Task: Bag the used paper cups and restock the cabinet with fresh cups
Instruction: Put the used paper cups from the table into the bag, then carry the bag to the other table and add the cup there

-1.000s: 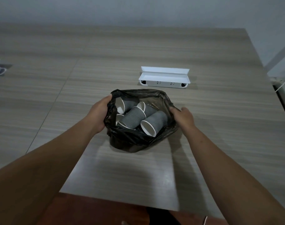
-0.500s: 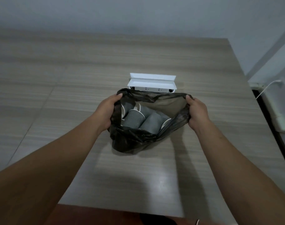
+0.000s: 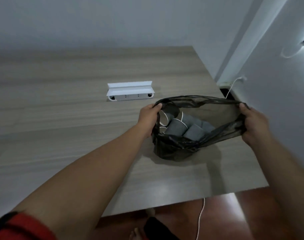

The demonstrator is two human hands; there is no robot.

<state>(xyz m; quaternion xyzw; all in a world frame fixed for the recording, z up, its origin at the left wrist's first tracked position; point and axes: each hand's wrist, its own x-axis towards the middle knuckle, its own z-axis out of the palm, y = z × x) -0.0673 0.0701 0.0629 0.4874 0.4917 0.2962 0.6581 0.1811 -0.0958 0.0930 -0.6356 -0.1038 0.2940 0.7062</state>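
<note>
A black plastic bag (image 3: 173, 148) rests on the wooden table (image 3: 61, 122) near its right front corner. Several grey ribbed paper cups (image 3: 180, 129) with white insides lie on their sides in it. My left hand (image 3: 148, 118) grips the left side of the bag's rim. My right hand (image 3: 253, 125) grips the right side, and the mouth is stretched wide between them. No cabinet or fresh cups are in view.
A white flip-up socket box (image 3: 129, 91) sits in the table top behind and left of the bag. A white wall (image 3: 277, 101) stands close on the right. A white cable (image 3: 200, 217) hangs over the brown floor below the front edge.
My hands have pulled the bag's mouth much wider and shifted the bag to the right, away from the socket box. The view has swung toward the table's right corner.
</note>
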